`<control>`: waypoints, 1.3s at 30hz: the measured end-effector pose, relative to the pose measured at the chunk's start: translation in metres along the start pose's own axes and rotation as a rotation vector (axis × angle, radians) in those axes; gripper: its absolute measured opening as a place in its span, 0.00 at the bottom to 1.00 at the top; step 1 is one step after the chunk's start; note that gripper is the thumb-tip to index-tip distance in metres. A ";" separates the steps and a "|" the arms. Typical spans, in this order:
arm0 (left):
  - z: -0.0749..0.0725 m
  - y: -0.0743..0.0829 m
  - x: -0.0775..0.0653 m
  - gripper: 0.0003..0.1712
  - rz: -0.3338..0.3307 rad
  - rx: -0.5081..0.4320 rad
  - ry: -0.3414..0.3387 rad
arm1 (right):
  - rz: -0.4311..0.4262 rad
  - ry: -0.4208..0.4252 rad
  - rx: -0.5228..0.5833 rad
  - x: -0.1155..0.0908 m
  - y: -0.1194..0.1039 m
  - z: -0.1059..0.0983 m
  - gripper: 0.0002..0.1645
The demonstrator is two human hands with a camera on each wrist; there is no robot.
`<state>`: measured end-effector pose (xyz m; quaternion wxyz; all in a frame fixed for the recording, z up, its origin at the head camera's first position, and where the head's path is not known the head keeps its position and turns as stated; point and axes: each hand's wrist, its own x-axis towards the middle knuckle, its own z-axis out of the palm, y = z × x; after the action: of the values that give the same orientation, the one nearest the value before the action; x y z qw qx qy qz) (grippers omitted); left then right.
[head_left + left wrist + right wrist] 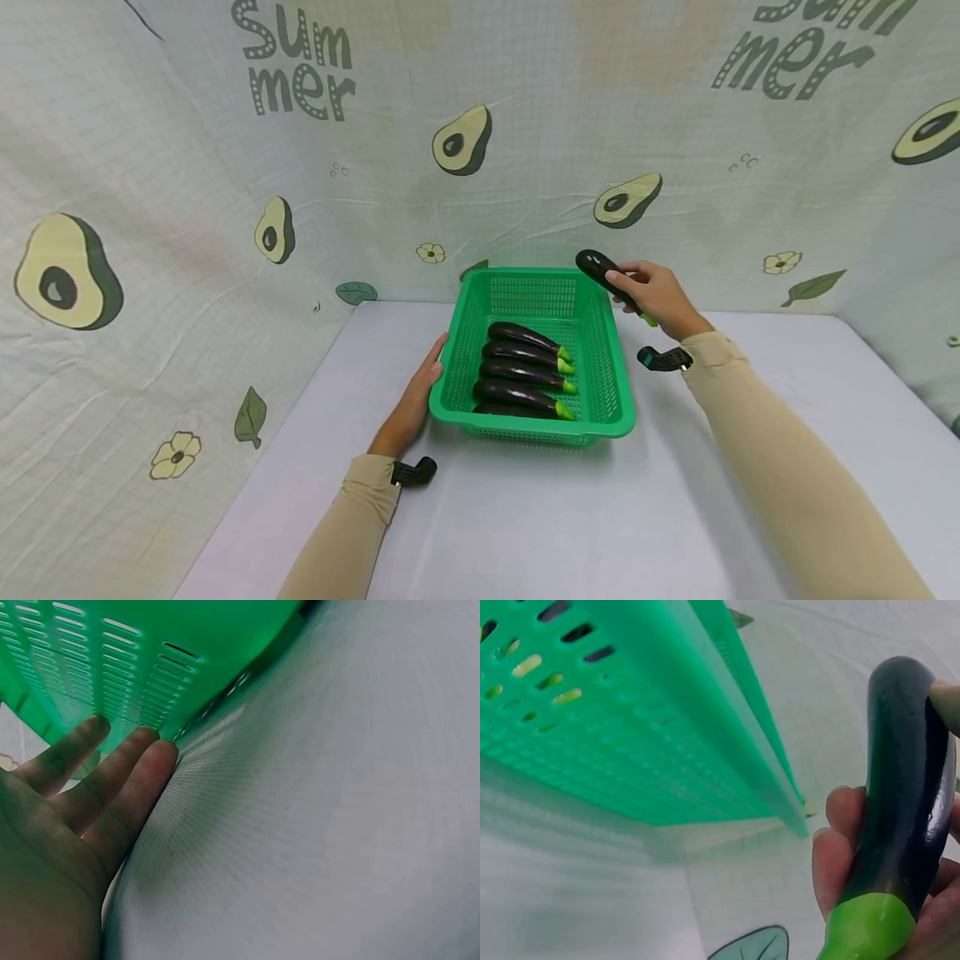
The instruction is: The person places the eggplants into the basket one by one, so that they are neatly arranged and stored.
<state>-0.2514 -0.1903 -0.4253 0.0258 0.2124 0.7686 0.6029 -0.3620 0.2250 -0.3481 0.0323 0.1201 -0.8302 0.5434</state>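
Observation:
A green plastic basket point(528, 427) with slotted sides stands on the table, and several dark purple eggplants point(517, 372) with green stem ends lie in a row inside it. My right hand point(652, 293) grips another eggplant point(600, 265) above the basket's back right corner. Seen from the right wrist, that eggplant point(901, 780) has its green end point(870, 926) toward the camera, with fingers curled around it. At the basket's left side is my left hand point(416, 392). Its straight fingers point(124, 780) touch the slotted wall point(135, 660) in the left wrist view.
A white cloth covers the table point(525, 517). Behind it and at the sides hangs a pale curtain point(525, 225) printed with avocados, leaves and flowers. Each wrist wears a black strap device, one on the left point(414, 472) and one on the right point(663, 359).

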 end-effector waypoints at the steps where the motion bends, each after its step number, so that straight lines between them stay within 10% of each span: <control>1: 0.000 0.000 0.000 0.32 0.001 -0.002 0.000 | -0.006 -0.001 -0.008 0.000 -0.002 0.001 0.40; 39: -0.002 0.000 -0.002 0.33 0.016 -0.001 -0.004 | -0.112 -0.131 -0.206 0.021 -0.034 0.047 0.37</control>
<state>-0.2501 -0.1934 -0.4253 0.0229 0.2198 0.7665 0.6031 -0.3705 0.1654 -0.3329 0.0205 0.1977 -0.8740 0.4435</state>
